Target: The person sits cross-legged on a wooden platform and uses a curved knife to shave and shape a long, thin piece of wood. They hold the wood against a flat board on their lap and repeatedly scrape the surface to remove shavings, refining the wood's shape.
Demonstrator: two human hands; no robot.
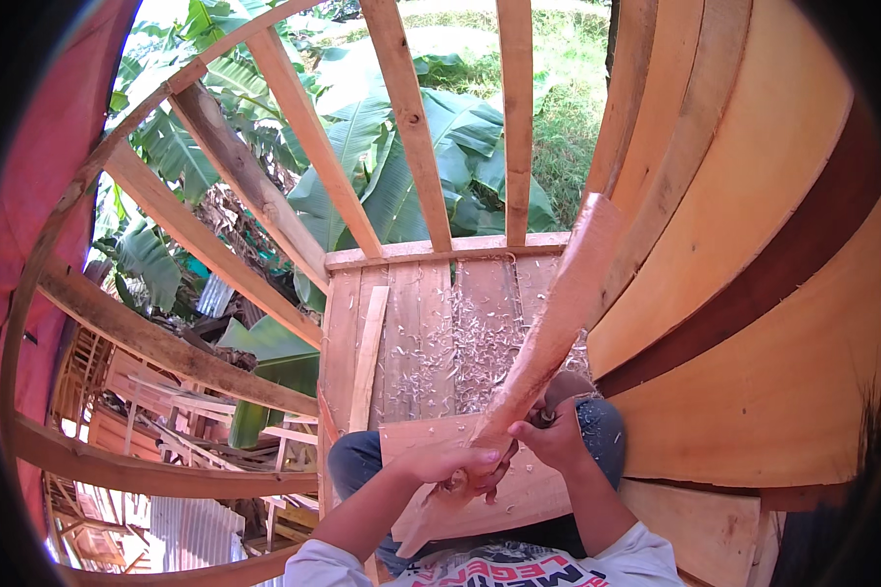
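A long, pale, shaped length of wood point(558, 303) slants from my lap up toward the far right, broad at its far end. My left hand point(457, 464) wraps round its lower part, fingers curled beneath. Higher up, my right hand point(555, 437) is closed at the wood's right edge, its fingers partly hidden; I cannot tell if a small tool is in it too. Under both hands a flat wooden board point(533, 499) lies across my lap. The near end of the wood tapers to a point beside my left forearm.
Curled wood shavings point(485, 338) litter the plank floor point(411, 342). A loose narrow strip of wood point(367, 357) lies on the left. Upright slats point(411, 127) form an open railing ahead and left, with banana plants beyond. Large wooden panels point(734, 293) stand close at my right.
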